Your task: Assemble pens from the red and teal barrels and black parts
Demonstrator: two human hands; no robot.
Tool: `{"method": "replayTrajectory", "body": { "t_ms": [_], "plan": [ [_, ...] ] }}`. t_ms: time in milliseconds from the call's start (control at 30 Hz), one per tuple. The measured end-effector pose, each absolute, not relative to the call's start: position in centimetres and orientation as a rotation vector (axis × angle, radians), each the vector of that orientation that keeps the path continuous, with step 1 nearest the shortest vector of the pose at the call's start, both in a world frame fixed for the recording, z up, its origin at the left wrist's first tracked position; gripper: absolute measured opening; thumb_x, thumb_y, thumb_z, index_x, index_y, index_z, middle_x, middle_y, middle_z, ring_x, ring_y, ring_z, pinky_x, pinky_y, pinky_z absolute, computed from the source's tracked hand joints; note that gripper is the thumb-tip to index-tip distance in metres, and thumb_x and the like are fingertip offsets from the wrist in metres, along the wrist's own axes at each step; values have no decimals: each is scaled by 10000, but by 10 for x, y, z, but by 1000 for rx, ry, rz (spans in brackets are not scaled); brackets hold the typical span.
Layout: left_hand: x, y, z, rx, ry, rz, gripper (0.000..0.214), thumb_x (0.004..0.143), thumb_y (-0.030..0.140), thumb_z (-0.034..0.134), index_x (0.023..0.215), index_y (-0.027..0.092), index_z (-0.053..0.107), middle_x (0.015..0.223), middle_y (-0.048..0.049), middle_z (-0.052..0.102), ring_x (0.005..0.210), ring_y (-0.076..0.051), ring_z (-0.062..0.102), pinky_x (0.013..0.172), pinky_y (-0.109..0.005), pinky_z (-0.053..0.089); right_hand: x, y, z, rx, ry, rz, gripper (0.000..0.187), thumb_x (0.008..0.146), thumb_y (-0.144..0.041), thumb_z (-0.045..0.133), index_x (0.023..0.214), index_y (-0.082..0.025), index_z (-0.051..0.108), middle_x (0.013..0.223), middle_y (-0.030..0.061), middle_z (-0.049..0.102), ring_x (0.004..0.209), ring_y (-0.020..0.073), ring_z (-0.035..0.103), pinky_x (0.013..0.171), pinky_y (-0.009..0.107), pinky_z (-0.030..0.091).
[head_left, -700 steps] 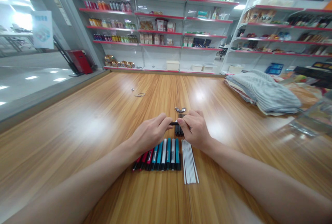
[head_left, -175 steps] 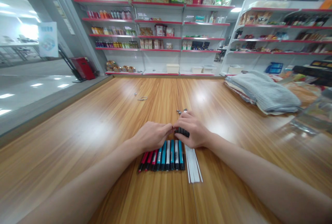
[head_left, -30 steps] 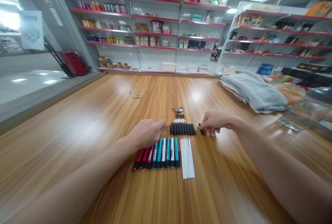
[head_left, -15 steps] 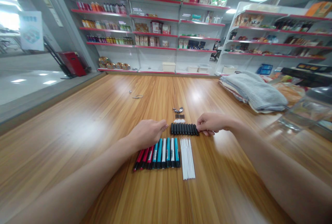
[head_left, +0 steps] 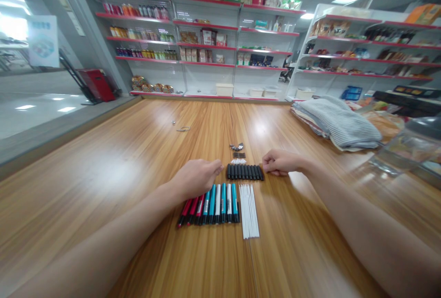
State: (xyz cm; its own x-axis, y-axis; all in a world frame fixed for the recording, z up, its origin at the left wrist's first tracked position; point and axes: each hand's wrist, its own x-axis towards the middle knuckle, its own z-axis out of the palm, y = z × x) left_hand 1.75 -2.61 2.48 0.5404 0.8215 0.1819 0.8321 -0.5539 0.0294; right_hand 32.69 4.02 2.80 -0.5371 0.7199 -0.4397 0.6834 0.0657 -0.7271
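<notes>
Now you are holding your fingers in, right hand (head_left: 282, 162) curled, left hand (head_left: 196, 177) bunched, any grip hidden, while between them the black tubes (head_left: 243, 172) are lying on the far side of the coloured barrels (head_left: 212, 203) and white rods (head_left: 248, 210), where a sideways knuckle nudge could be rolling the row apart.

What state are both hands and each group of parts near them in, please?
Left hand: fingers curled, any contents hidden.
Black tubes: lying side by side, one row.
Right hand: fingers curled, beside the row's end.
Pen barrels: lying side by side.
White rods: lying close together.
White tips: grouped beyond the tubes.
Small dark parts: grouped.
Silver pieces: loosely fanned.
</notes>
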Motion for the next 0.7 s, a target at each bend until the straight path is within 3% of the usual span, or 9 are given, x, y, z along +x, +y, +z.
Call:
{"method": "replayTrajectory", "body": {
  "t_ms": [67, 133, 233, 300, 400, 500, 600, 700],
  "plan": [
    [17, -26, 24, -2702, -1458, -290, 345, 977, 378, 277, 966, 212, 579, 830, -72, 690, 760, -225, 659, 617, -293, 431, 327, 44, 19, -1451, -1963, 1430, 234, 697, -367, 644, 678, -153, 553, 477, -45, 472, 335, 53, 338, 321, 190, 211],
    [17, -25, 23, -2723, -1479, -366, 326, 966, 374, 307, 925, 208, 584, 795, -71, 680, 727, -221, 647, 600, -289, 408, 323, 48, 10, -1394, -1599, 1141, 267, 696, -412, 637, 699, -158, 553, 434, -81, 377, 326, 47, 262, 325, 195, 158],
    [15, -24, 26, -2764, -1579, -698, 273, 929, 348, 391, 812, 193, 582, 670, -41, 621, 622, -175, 589, 565, -264, 369, 312, 50, 1, -1348, -1370, 869, 274, 756, -438, 568, 743, -165, 548, 444, -92, 318, 366, 60, 264, 361, 204, 187],
    [15, -22, 31, -2747, -1729, -1140, 270, 904, 332, 430, 716, 178, 549, 562, -8, 528, 517, -128, 499, 508, -237, 322, 304, 45, 1, -1332, -1381, 642, 260, 789, -413, 555, 752, -156, 572, 487, -58, 401, 417, 72, 338, 400, 215, 240],
    [18, -22, 45, -2654, -2010, -2119, 261, 882, 330, 454, 673, 176, 485, 436, 58, 313, 372, -75, 279, 400, -210, 199, 287, 24, 6, -1169, -1573, 82, 201, 829, -331, 547, 861, -155, 637, 565, -24, 500, 492, 90, 425, 479, 233, 326],
    [26, -28, 60, -2460, -2096, -3068, 176, 876, 284, 471, 737, 175, 479, 456, 97, 187, 362, -56, 156, 364, -192, 184, 261, -7, 13, -818, -1937, -60, 246, 828, -263, 560, 1052, -175, 612, 641, -20, 576, 548, 97, 500, 570, 238, 414],
    [38, -40, 70, -2274, -2001, -3534, 135, 897, 197, 452, 772, 161, 486, 503, 92, 191, 396, -53, 202, 410, -183, 314, 235, -33, 17, -496, -2241, -53, 452, 825, -322, 586, 1250, -187, 512, 754, -6, 644, 679, 132, 597, 655, 269, 468],
    [50, -53, 75, -2223, -1914, -3663, 140, 920, 172, 440, 791, 155, 492, 517, 87, 207, 420, -54, 260, 487, -207, 417, 219, -44, 18, -345, -2362, -228, 450, 837, -350, 596, 1255, -203, 523, 827, 22, 669, 689, 151, 606, 612, 287, 456]
  ]
}}
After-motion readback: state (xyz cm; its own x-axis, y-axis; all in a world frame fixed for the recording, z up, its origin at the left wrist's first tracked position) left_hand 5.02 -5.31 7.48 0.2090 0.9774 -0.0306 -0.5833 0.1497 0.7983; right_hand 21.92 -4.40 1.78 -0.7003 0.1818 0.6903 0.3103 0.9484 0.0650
